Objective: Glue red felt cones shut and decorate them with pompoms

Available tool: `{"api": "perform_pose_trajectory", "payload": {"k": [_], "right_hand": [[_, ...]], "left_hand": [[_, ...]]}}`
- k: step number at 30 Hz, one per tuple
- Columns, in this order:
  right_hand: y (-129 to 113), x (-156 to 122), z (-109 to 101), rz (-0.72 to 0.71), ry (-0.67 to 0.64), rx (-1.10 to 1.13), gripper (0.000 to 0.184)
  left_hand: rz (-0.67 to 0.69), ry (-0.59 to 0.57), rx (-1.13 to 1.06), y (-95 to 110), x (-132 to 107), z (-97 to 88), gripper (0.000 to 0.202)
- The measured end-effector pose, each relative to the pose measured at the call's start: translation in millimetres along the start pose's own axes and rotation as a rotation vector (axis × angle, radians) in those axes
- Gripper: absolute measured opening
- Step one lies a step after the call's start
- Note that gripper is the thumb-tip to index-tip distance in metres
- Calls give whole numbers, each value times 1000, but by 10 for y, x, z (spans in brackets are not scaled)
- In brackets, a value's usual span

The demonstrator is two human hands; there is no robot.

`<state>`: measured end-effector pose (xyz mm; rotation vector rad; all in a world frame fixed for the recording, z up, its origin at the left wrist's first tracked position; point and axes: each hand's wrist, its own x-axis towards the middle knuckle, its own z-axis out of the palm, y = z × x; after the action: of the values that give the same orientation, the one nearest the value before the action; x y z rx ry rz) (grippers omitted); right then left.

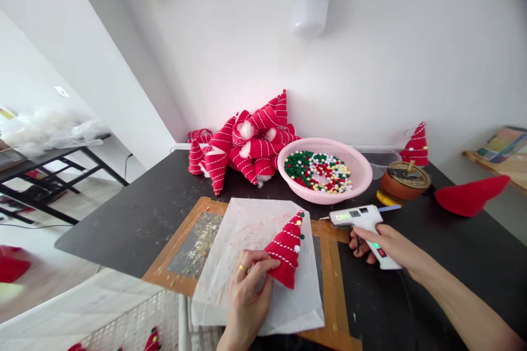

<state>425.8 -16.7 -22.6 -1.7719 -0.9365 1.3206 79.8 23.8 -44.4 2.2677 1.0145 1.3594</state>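
My left hand [252,290] pinches a red cone-shaped felt hat [285,252] by its lower left side, above a sheet of white paper [239,252]. White twisted cord winds round the hat, and a few green, yellow and white pom-poms sit along its right side and tip. In my right hand [382,244] is a white hot glue gun [358,218], held by its handle with its nozzle pointing left. A blue-grey glue stick [389,208] pokes out of its back end, and a green light glows on the handle.
Behind the paper stands a pink basket [284,175] of small coloured pom-poms [317,173]. Red corded cones with white stuffing [247,148] are heaped against the wall. To the right are a round tin [405,178], a plain red cone [471,196] and a decorated cone [415,145].
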Motion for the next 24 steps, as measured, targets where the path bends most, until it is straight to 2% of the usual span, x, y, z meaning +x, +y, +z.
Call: {"api": "perform_pose_trajectory", "payload": {"k": [2,5,7,9,13,17,21,24], "right_hand": [[2,11,-82,-4,85,-331,51],[-50,-25,-189,73,218,-838,64],[-98,-70,-237,132,216,-989,69],[-149,-119,-267,130,235,-1073,70],[-308,-185,-289,7,405,-1115,61],[-636,-167,-229,-267,511,-1013,54],[-1022,49,-112,-521,472,-894,36],[-1232,406,-46,-544,399,-964,26]], "left_hand": [[5,4,-6,-7,1,2,32],[14,15,-11,-28,-1,7,30],[17,19,-16,-41,-6,10,29],[16,18,-16,-49,-12,11,29],[3,-1,-20,-50,-23,5,29],[-7,-2,-26,-38,-21,-1,29],[-12,8,-36,-25,-9,-1,29],[-16,6,-49,-21,-6,6,31]]}}
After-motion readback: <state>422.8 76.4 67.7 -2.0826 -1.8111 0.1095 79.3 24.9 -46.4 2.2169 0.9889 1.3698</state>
